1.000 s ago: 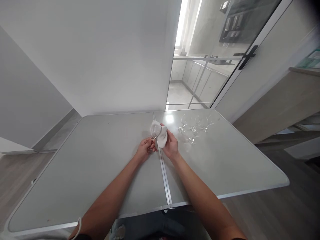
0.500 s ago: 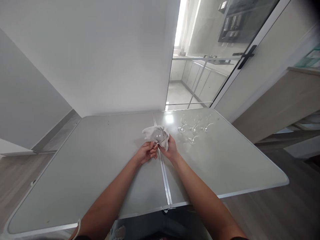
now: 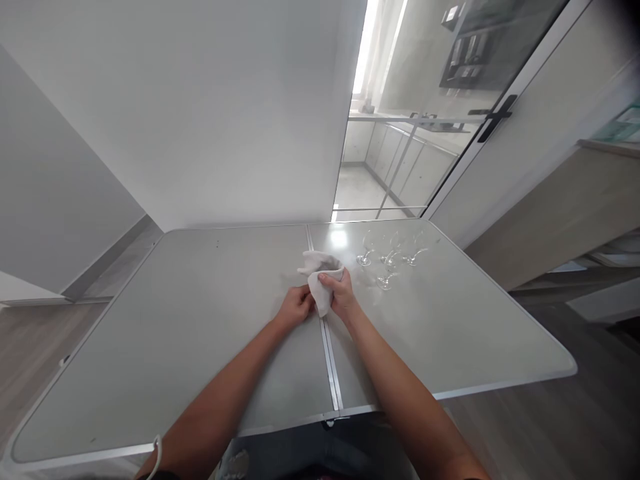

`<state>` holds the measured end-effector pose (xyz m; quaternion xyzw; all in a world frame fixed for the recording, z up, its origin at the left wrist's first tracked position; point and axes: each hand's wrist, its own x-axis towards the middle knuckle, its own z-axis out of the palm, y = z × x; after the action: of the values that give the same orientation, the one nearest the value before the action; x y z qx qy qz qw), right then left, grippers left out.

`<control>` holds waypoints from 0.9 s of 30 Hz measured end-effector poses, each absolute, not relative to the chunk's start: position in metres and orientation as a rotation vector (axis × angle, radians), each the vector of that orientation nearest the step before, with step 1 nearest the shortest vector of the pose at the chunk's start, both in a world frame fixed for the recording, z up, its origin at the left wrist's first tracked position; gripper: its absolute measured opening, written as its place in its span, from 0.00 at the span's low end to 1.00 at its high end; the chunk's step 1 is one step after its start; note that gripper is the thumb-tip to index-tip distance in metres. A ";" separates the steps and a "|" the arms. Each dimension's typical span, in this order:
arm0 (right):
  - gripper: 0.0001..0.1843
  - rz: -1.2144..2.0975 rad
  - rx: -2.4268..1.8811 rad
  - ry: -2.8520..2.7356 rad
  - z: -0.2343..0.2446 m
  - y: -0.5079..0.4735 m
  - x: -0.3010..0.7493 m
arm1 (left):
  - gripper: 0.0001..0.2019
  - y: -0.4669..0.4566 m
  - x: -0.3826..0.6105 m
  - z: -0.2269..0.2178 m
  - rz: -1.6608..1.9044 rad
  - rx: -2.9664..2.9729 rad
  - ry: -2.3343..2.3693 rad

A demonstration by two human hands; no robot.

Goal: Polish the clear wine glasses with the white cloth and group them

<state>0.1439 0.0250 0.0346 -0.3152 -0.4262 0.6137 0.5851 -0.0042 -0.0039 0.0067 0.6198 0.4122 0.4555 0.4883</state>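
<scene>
A white cloth [image 3: 320,287] is bunched up above the middle of the table, folded over the bowl of a wine glass that it now almost wholly hides. My right hand [image 3: 343,295] grips the cloth from the right, thumb pressed on top of it. Just left of the cloth, my left hand [image 3: 296,305] is closed at the stem end of the glass; its fingertips are partly hidden. To the right stand several clear stemmed glasses, among them a front glass [image 3: 385,281] and a left glass [image 3: 365,259].
The pale folding table [image 3: 200,360] has a metal seam [image 3: 330,373] down its middle and a metal rim. A white wall [image 3: 240,120] rises behind it. At the back right is a glazed door with a black handle [image 3: 495,119].
My right hand has brought the cloth over the glass bowl, which showed before and is now covered. Its thumb has come on top. My left hand stays at the stem end.
</scene>
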 end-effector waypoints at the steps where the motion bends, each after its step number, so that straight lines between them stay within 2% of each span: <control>1: 0.22 1.555 -0.688 -0.948 0.030 0.028 0.147 | 0.21 -0.005 -0.004 0.009 1.034 1.430 0.914; 3: 0.23 1.750 -0.605 -0.895 0.020 0.031 0.151 | 0.26 -0.006 -0.006 0.012 0.893 1.250 0.739; 5: 0.26 1.838 -0.542 -0.871 0.014 0.032 0.154 | 0.26 -0.007 -0.009 0.014 0.751 1.105 0.614; 8: 0.27 1.751 -0.525 -0.909 0.016 0.031 0.154 | 0.25 -0.008 -0.014 0.014 0.679 1.038 0.572; 11: 0.19 1.434 -0.618 -1.112 0.031 0.029 0.153 | 0.23 -0.006 -0.013 0.008 0.833 1.239 0.732; 15: 0.04 0.761 -0.793 -1.492 0.051 0.024 0.151 | 0.11 -0.005 -0.007 0.004 0.975 1.686 1.132; 18: 0.02 0.538 -0.852 -1.556 0.054 0.021 0.150 | 0.07 -0.008 -0.005 0.006 0.997 1.848 1.228; 20: 0.01 0.671 -0.867 -1.489 0.052 0.022 0.152 | 0.07 -0.009 -0.005 0.008 0.979 1.866 1.204; 23: 0.08 1.154 -0.850 -1.186 0.046 0.027 0.155 | 0.09 -0.010 -0.006 0.008 0.955 1.806 1.088; 27: 0.17 1.596 -0.715 -0.771 0.040 0.030 0.149 | 0.19 -0.008 -0.005 0.005 1.002 1.669 0.913</control>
<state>0.1490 0.0297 0.0396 -0.3056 -0.3293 0.6820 0.5771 -0.0054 -0.0077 0.0050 0.6829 0.3734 0.4098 0.4757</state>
